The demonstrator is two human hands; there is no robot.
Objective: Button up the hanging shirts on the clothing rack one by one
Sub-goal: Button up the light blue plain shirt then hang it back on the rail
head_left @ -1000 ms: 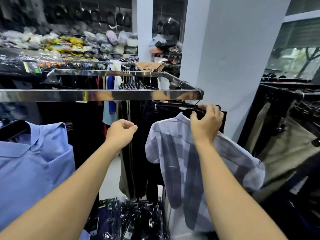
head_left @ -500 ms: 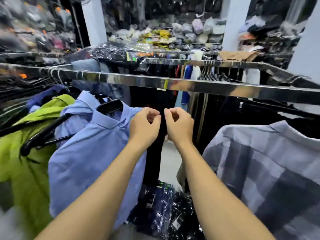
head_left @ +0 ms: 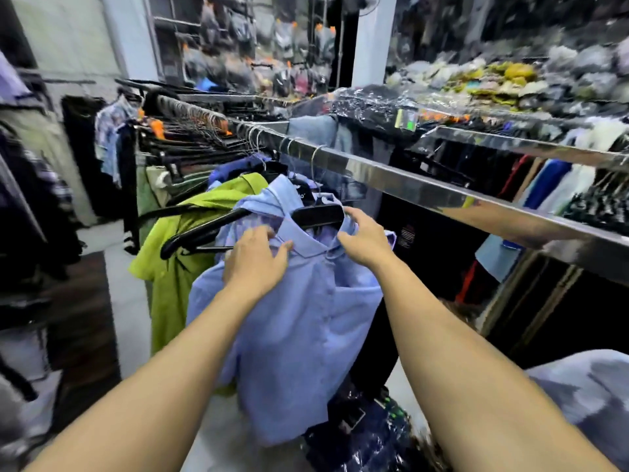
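Chrome rack rail (head_left: 408,185) spans a crowded clothing shop.

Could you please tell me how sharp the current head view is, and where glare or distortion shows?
Head view: motion blur smears the background shelves and the frame edges; the light blue shirt and both hands, left hand and right hand, are fairly sharp; the chrome rail carries bright reflections; wide-angle distortion bends the rail and stretches the forearms.
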